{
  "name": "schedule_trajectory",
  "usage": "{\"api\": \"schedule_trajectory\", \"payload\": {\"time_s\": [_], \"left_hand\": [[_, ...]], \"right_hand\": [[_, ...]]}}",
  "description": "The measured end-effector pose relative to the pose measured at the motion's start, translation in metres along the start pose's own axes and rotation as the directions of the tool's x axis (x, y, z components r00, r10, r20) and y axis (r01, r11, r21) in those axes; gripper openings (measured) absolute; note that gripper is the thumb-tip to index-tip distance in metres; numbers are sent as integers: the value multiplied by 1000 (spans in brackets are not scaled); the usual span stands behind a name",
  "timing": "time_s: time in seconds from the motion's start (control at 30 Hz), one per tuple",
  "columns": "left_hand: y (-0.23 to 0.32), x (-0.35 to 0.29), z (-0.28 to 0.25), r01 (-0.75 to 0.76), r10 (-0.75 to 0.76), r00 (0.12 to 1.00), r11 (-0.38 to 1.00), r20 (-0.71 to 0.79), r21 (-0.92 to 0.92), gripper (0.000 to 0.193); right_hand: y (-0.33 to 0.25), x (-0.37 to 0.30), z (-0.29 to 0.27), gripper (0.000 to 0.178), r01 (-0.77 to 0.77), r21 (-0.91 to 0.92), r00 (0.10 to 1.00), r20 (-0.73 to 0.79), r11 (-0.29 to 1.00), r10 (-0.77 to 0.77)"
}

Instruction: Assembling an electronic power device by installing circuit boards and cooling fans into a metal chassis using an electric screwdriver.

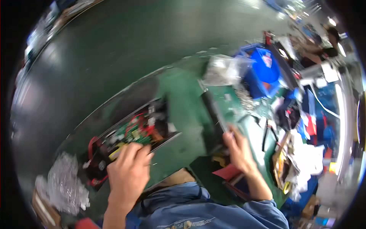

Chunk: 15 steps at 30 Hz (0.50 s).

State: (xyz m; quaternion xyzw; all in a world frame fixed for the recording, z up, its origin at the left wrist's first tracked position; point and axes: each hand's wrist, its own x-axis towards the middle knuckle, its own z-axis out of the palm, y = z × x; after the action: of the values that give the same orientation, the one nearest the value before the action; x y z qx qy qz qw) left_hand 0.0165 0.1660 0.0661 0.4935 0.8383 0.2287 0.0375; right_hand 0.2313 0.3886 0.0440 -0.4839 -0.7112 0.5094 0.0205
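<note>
The left hand point(129, 168) was at an uncovered dark case point(167, 140) while the right hand point(240, 152) held a long dark tool point(214, 110)
The dark case lay slantwise on the green tabletop point(185, 110), ahead of the person and to the left, with a green circuit board point(133, 133) and red wires point(139, 120) showing inside. The left hand's fingers were curled close together over its near edge; I could not tell whether they gripped anything. The right hand was wrapped round the near end of the tool, whose thin tip pointed away from the person, well apart from the case. Crumpled clear plastic point(68, 185) lay to the left of the case, and farther off to the right a clear bag point(223, 70) sat beside a blue bin point(265, 66)
</note>
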Motion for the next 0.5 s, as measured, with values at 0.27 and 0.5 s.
{"api": "schedule_trajectory", "payload": {"time_s": [0.27,0.5], "left_hand": [[-18,-78,-56,69,-165,876,973,-453,-220,15],[-107,-218,-53,729,-658,458,662,-597,-171,19]], "right_hand": [[8,35,-8,35,468,-695,557,-247,546,-792],[-10,5,84,33,739,-491,486,-84,461,-870]]}}
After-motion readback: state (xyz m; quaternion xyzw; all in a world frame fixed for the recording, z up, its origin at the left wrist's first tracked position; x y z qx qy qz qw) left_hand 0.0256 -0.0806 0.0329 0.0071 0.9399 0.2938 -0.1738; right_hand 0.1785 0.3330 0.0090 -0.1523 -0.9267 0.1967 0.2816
